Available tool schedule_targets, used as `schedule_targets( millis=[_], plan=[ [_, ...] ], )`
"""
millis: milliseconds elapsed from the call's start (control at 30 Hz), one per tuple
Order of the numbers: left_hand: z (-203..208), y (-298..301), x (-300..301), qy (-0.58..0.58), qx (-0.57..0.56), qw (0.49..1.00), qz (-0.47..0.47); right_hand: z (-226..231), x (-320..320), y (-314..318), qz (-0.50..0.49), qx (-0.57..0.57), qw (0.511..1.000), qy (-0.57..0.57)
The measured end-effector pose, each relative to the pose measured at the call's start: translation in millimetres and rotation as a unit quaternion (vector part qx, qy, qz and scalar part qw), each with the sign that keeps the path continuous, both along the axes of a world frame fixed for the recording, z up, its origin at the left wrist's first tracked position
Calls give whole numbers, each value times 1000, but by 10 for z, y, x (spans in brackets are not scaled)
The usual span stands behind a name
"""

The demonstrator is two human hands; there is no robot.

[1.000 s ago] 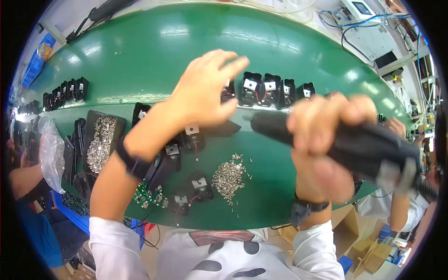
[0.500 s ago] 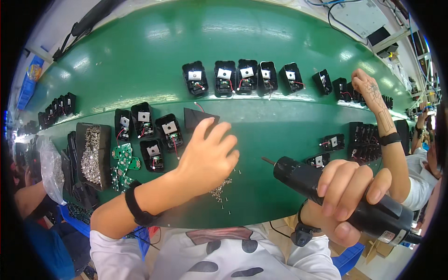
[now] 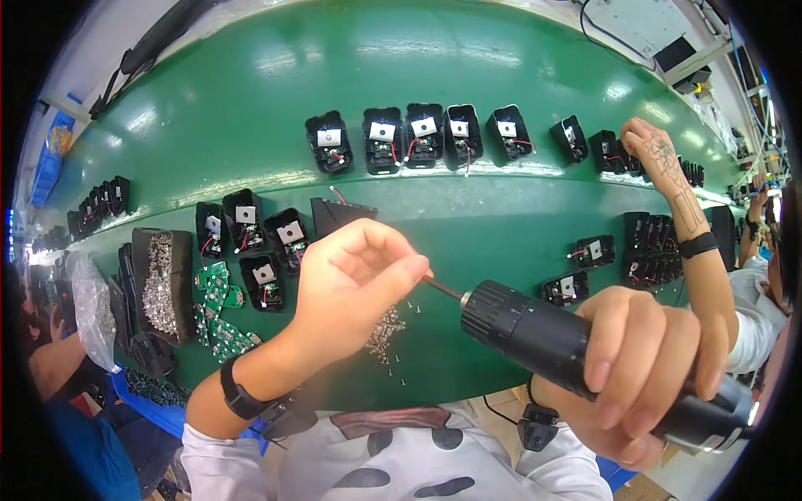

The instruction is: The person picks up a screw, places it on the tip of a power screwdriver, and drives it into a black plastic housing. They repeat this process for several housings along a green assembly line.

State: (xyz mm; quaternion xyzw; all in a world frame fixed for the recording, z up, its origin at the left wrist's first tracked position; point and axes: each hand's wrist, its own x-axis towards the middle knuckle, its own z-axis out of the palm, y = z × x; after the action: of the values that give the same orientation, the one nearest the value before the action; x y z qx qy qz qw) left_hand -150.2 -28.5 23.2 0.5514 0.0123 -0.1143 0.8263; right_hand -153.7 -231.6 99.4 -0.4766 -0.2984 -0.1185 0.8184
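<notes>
My right hand point(image 3: 643, 355) is wrapped round a black electric screwdriver point(image 3: 526, 331), its bit pointing left. My left hand point(image 3: 347, 271) has thumb and forefinger pinched at the bit's tip; whatever lies between them is too small to make out. Beneath and beside that hand is a small heap of loose screws point(image 3: 386, 331) on the green table. Just beyond it rests a dark wedge-shaped piece point(image 3: 334, 214) with a red wire at its top. To its left are several open black housings point(image 3: 288, 236) with white plates and wires inside.
Green circuit boards point(image 3: 215, 288) lie left, beside a black bin of screws point(image 3: 184, 284). A row of open housings point(image 3: 383, 142) stands along the far side. More stacked housings point(image 3: 639, 250) are at right, where another person's tattooed arm point(image 3: 687, 200) reaches in.
My left hand has left the wedge-shaped piece and come right and nearer, closing its fingers at the screwdriver's tip. The screwdriver has shifted left, toward those fingers.
</notes>
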Motion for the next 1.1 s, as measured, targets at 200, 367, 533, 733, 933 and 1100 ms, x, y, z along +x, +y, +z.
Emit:
schedule_targets(
  millis=[200, 367, 533, 733, 933, 1100],
  plan=[
    [-61, -21, -29, 104, -189, 976, 36, 58, 105, 208, -11, 57, 998, 1],
    [-141, 45, -22, 102, -214, 971, 14, 98, 76, 227, -16, 105, 994, 8],
    [-185, 94, -30, 98, -243, 965, 0, 92, 121, 301, -6, 116, 993, 4],
    [-90, 89, -51, 77, -130, 988, 16, 85, 111, 321, 7, 107, 994, 4],
    [-143, 101, -41, 102, -187, 976, 47, 44, 139, 331, 14, 110, 994, 0],
    [-89, 81, -47, 91, -159, 982, 32, 73, 138, 313, 15, 103, 994, 11]
  ],
)
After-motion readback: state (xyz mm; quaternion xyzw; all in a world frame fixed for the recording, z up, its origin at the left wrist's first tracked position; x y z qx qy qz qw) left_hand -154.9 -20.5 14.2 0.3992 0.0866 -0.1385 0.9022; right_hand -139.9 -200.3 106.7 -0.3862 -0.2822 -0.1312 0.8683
